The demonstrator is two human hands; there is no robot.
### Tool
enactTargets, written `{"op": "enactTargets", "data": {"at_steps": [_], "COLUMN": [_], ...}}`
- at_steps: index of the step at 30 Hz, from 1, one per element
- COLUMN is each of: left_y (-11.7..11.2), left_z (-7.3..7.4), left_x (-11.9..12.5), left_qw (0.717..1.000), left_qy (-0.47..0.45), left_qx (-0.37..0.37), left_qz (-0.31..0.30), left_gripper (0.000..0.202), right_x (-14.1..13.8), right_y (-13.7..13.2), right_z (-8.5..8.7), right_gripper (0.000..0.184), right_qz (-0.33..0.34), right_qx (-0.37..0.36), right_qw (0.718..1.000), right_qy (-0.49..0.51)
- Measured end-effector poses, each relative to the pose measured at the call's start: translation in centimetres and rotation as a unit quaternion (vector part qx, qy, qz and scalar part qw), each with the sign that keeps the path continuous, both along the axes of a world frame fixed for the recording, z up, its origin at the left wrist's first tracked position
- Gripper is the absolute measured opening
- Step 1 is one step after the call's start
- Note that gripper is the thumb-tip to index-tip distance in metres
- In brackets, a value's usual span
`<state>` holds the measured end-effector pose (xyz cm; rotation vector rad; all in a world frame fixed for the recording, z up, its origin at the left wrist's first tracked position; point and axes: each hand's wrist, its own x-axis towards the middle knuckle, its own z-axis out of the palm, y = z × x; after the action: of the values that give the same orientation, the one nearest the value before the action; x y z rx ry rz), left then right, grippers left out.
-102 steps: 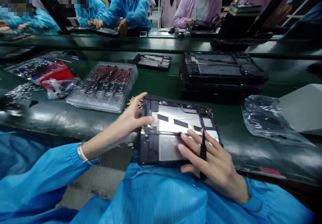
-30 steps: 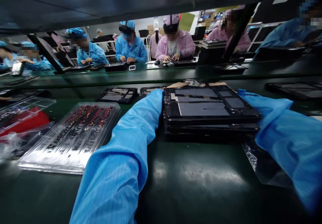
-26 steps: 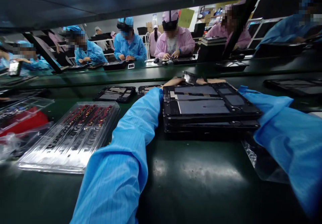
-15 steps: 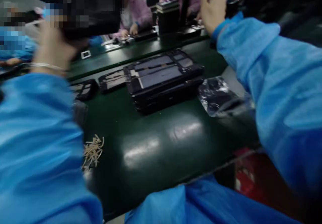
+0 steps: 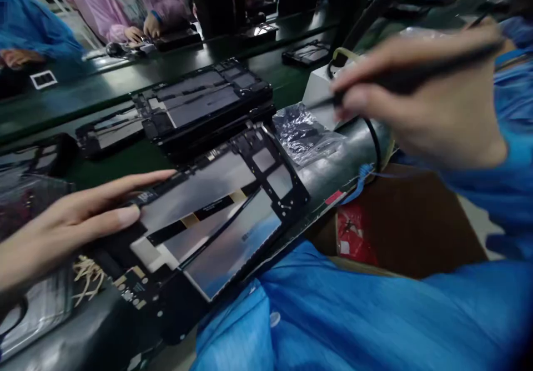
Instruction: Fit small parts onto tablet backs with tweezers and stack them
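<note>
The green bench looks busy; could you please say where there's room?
Bare patches lie between the tablet stack and far tablet, and between the plastic bag and the front edge of the bench. Trays, tablets and the left hand crowd the left.

own hands (image 5: 79, 212) (image 5: 441, 99): 2 | held tablet (image 5: 208, 215): 1 | bench tablets (image 5: 204, 96): 4 or more | held tool (image 5: 400, 76): 1

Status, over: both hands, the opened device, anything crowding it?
Left hand gripping opened device. Right hand raised, blurred, holding dark pointed tool, apart from device. Stacked devices close behind it; no obstruction seen over its face.
</note>
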<state>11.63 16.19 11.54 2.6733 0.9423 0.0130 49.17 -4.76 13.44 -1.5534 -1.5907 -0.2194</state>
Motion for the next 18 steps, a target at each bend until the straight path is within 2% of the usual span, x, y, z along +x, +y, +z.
{"op": "enactTargets", "data": {"at_steps": [2,3,5,8,10,12,13,18], "left_y": [0.6,1.1,2.4,4.3,4.9,4.5,4.0,0.0], "left_z": [-2.0,-3.0,-4.6,-6.1,-6.3,-6.1,-5.8,-4.9], "left_x": [0.0,0.3,0.7,1.4,2.2,3.7,4.7,11.8], "left_qw": [0.986,0.977,0.977,0.982,0.98,0.974,0.972,0.959], "left_qy": [-0.048,-0.05,-0.01,0.06,0.075,0.057,0.044,-0.019], "left_qx": [-0.156,-0.204,-0.213,-0.146,-0.05,0.04,0.062,0.04], "left_qz": [0.025,0.026,-0.006,-0.108,-0.178,-0.214,-0.223,-0.28], "left_gripper": [0.042,0.043,0.045,0.05,0.054,0.056,0.057,0.052], "right_x": [1.0,1.8,3.5,5.7,6.5,6.9,7.0,7.1], "right_y": [-3.8,-4.9,-5.8,-5.2,-4.3,-3.5,-3.3,-2.2], "right_z": [-3.5,-5.3,-8.7,-12.5,-14.0,-14.9,-15.2,-15.8], "right_gripper": [0.024,0.023,0.019,0.012,0.012,0.013,0.013,0.018], "right_qz": [0.02,0.006,-0.054,-0.107,-0.122,-0.138,-0.148,-0.18], "right_qx": [-0.03,-0.043,-0.047,-0.049,-0.044,-0.033,-0.027,-0.018], "right_qw": [0.995,0.988,0.982,0.979,0.979,0.979,0.979,0.976], "right_qy": [0.097,0.145,0.177,0.165,0.159,0.145,0.135,0.118]}}
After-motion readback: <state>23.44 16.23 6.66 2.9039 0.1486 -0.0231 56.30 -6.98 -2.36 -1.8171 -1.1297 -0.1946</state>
